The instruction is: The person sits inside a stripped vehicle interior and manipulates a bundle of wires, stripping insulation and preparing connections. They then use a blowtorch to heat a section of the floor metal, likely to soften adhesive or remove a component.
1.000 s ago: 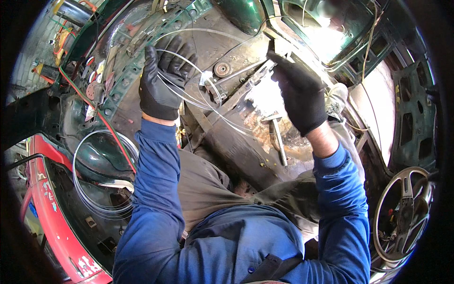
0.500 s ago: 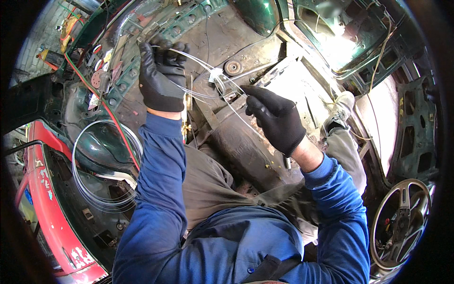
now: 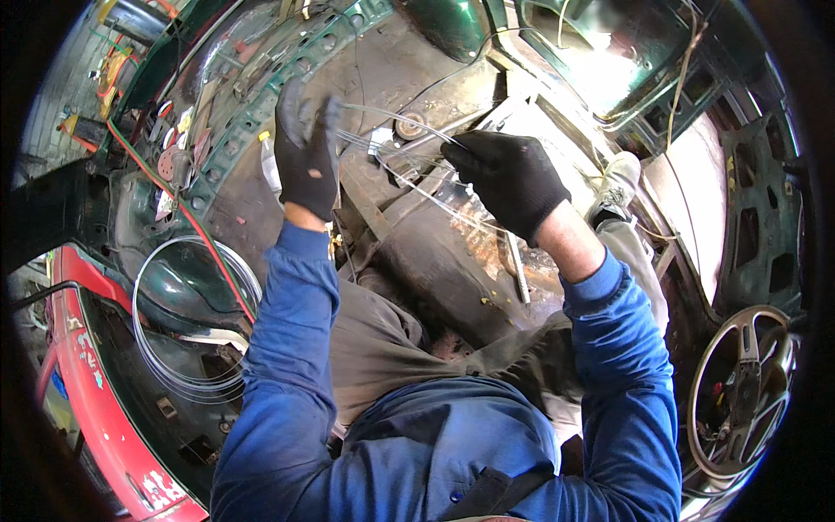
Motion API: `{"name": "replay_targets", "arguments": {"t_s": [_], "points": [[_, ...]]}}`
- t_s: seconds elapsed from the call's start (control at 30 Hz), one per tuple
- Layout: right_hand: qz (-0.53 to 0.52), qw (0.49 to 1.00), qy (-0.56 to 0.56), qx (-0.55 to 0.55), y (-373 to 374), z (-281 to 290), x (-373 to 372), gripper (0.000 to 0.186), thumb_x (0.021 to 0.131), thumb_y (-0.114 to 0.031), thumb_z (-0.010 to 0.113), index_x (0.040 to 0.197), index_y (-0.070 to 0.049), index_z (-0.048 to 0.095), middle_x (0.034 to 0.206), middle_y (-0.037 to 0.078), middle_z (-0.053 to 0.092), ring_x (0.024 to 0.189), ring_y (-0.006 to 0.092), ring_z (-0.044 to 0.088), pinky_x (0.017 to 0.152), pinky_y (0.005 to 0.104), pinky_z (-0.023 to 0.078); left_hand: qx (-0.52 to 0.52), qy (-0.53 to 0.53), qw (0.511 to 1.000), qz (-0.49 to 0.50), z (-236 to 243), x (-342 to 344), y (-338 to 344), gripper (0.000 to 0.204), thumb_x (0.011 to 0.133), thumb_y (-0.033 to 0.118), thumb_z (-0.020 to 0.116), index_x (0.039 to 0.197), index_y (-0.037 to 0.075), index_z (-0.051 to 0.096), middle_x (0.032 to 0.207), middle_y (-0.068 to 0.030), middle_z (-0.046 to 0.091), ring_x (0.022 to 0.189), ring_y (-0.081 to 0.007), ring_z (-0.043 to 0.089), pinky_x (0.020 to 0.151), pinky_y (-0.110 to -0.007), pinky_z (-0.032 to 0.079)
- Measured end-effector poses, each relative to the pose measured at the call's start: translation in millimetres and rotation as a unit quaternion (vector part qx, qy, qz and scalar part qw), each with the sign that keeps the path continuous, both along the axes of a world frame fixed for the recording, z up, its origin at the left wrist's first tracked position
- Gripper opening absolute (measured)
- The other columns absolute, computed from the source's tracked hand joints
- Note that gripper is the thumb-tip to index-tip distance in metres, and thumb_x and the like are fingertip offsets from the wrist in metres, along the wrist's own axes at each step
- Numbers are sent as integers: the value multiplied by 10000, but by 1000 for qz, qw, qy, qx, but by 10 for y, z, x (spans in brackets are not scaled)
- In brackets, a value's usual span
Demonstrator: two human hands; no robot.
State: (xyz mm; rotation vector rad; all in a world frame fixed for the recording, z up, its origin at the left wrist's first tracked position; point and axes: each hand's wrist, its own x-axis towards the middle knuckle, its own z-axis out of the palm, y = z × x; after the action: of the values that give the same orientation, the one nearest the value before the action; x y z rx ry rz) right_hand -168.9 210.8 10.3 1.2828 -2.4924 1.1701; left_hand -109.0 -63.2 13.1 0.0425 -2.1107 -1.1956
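My black-gloved right hand (image 3: 504, 178) pinches thin silvery lines (image 3: 391, 115) right of centre. They run left to my left hand (image 3: 309, 161), whose raised fingers are blurred, so its grip is unclear. A small white tag (image 3: 380, 139) is among the lines, beside a round pulley-like part (image 3: 409, 129). Beneath my hands are grimy metal framing and a rust-patched floor (image 3: 478, 226), with a straight metal bar (image 3: 517, 274) lying below my right hand.
A coil of line (image 3: 142, 304) and red-green hoses (image 3: 200, 228) lie at left, near a red body panel (image 3: 87, 391). Green bodywork (image 3: 748, 209) surrounds me. A steering wheel (image 3: 696, 404) is at lower right; my shoe (image 3: 613, 187) rests right of my hand.
My right hand first came down and left to the lines, then rose slightly, pinching them. My left hand has turned and shifted right, and the strands between my hands have moved.
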Motion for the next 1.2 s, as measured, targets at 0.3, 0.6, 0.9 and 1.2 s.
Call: {"name": "replay_targets", "arguments": {"t_s": [0.3, 0.6, 0.9, 1.2], "points": [[9, 974, -40, 224, -75, -181, 200, 293, 942, -227, 673, 1221, -221, 763, 1150, 49, 772, 954, 299, 747, 790, 416, 605, -493, -181, 840, -137, -150, 106, 666, 783, 795, 459, 853, 1466, 151, 590, 1387, -198, 659, 1430, -393, 497, 1213, -566, 338], [54, 989, -5, 141, 88, -155, 198, 239, 932, -219, 711, 1161, -195, 775, 1120, 60, 767, 958, 311, 738, 787, 426, 599, -390, -386, 819, -167, -33, 44, 724, 367, 929, 367, 724, 1225, 150, 740, 1053, -184, 773, 1029, -382, 739, 930, -514, 559], [-58, 989, -139, 11, 516, 131, -121, 214, 961, -258, 777, 1111, -106, 784, 930, 115, 743, 806, 235, 737, 756, 371, 580, -196, -372, 874, -243, -2, 58, 270, 316, 998, 278, 679, 1181, 32, 752, 1055, -186, 778, 972, -296, 770, 864, -396, 577], [-112, 984, -30, -138, 466, 191, -73, 247, 984, -176, 751, 1224, -119, 766, 980, 123, 746, 856, 234, 738, 780, 344, 580, 268, -276, 868, -314, 156, 156, 276, 426, 1086, 428, 603, 1203, 40, 734, 1078, -122, 789, 1034, -287, 769, 967, -432, 606]]}}
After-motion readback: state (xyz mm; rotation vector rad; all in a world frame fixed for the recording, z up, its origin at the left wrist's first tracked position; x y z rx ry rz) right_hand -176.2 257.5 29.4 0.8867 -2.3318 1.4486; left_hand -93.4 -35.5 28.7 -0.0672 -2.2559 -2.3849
